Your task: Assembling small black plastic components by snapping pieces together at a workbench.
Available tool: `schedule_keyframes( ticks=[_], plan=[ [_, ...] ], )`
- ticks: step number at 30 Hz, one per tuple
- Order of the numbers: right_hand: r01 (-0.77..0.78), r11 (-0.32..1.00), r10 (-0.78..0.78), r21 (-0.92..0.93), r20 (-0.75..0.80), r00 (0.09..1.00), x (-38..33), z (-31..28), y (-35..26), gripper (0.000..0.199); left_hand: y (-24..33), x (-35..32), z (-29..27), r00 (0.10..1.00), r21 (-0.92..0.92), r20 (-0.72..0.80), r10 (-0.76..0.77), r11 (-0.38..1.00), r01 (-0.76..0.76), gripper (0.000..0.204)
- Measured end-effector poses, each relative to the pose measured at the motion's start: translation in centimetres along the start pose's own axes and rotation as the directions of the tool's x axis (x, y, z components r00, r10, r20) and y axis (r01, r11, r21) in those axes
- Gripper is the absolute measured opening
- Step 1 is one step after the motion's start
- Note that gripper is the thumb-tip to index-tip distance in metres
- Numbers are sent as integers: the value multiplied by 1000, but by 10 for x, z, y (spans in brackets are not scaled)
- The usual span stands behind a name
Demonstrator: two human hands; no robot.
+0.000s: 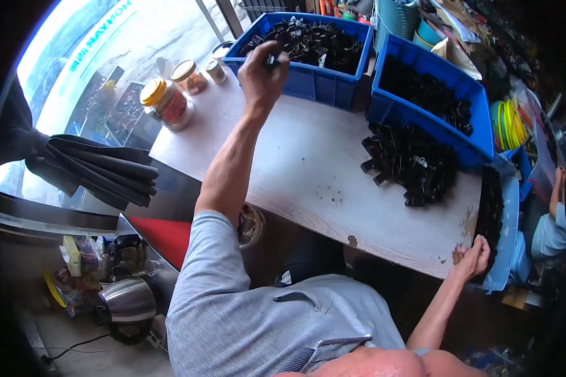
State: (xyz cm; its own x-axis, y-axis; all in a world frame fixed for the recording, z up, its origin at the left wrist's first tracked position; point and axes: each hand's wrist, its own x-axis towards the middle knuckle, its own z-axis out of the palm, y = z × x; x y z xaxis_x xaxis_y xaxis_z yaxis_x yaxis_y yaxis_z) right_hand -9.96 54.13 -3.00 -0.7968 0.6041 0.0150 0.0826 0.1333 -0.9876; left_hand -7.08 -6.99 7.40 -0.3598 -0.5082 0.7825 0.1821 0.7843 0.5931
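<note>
My left hand (262,74) is raised at the near-left corner of a blue bin (324,87) full of small black parts with metal pieces. Its fingers are curled around a small black part (271,61), mostly hidden by the hand. At the table's right end, my right hand (473,258) is closed beside a light-blue bin (508,232) that holds black parts (488,204). What its fingers hold, if anything, does not show. On the table (308,188) lies a heap of black plastic parts (412,164), in front of a second blue bin (431,122) of similar pieces.
Jars, one a yellow-lidded jar (167,105), stand along the table's left edge by the window. A gathered dark curtain (100,166) hangs at the left. Below it are a steel kettle (129,301) and a red surface (163,235). Yellow coils (510,125) sit at the right.
</note>
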Motion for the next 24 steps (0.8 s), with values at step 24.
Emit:
schedule_keyframes(
  ticks=[24],
  plan=[
    [49,989,-56,139,46,997,-9,-5,-5,18,-22,-62,-32,993,601,99,62,792,-109,48]
  ],
)
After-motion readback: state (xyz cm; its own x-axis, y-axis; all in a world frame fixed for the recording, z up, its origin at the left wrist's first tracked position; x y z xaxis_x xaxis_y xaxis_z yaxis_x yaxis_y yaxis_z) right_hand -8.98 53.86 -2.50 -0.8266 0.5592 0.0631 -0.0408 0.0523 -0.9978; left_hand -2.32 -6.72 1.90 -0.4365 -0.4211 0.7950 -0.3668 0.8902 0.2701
